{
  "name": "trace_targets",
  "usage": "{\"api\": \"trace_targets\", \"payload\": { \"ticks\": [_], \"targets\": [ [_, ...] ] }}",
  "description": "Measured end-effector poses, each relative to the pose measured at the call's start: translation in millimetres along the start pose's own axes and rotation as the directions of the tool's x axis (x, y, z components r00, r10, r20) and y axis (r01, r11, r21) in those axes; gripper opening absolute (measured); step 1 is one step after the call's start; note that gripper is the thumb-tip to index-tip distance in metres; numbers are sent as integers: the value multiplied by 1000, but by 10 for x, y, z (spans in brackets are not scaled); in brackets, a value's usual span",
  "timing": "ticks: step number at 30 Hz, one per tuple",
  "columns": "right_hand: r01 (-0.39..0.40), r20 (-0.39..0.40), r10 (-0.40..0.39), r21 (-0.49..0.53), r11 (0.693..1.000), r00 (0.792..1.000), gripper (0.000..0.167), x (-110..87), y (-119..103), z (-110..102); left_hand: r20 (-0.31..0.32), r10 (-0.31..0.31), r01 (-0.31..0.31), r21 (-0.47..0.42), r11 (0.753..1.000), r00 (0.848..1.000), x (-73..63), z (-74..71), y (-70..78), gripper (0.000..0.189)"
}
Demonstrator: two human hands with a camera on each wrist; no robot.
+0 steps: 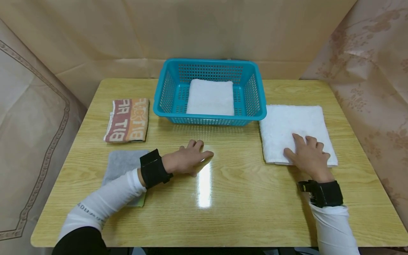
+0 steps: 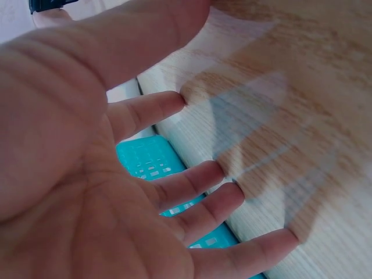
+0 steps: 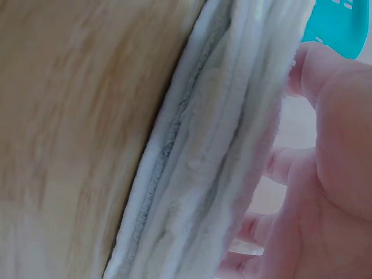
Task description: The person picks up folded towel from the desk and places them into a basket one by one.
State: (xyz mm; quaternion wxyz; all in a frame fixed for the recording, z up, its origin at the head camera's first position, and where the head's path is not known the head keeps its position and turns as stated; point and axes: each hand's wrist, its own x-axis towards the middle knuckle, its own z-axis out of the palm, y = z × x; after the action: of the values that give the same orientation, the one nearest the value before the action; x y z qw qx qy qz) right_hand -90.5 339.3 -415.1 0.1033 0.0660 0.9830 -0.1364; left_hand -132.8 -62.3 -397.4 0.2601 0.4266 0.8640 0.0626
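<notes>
My right hand (image 1: 310,156) rests on the near part of a large folded white towel (image 1: 291,122) at the right of the table. The right wrist view shows that towel's stacked layers (image 3: 197,139) from the side, with fingertips on its top. My left hand (image 1: 188,157) is over the middle of the table, fingers spread and holding nothing; in the left wrist view its fingertips are right at the wood surface. A smaller folded white towel (image 1: 210,97) lies inside the blue-green plastic basket (image 1: 210,120) at the back.
A folded brown and orange patterned towel (image 1: 129,120) lies at the left of the wooden table (image 1: 242,212). Nearer the front is a grey folded cloth (image 1: 122,163), partly hidden beneath my left forearm. Hanging cloth (image 1: 204,32) surrounds the back and sides.
</notes>
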Motion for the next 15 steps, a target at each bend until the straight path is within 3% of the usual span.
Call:
{"api": "trace_targets", "payload": {
  "ticks": [15],
  "targets": [
    [-3, 8, 3, -21, 1000, 1000, 71, -67, -9, 14, -6, 3, -3, -13, 1000, 1000, -10, 1, 7, 77]
  ]
}}
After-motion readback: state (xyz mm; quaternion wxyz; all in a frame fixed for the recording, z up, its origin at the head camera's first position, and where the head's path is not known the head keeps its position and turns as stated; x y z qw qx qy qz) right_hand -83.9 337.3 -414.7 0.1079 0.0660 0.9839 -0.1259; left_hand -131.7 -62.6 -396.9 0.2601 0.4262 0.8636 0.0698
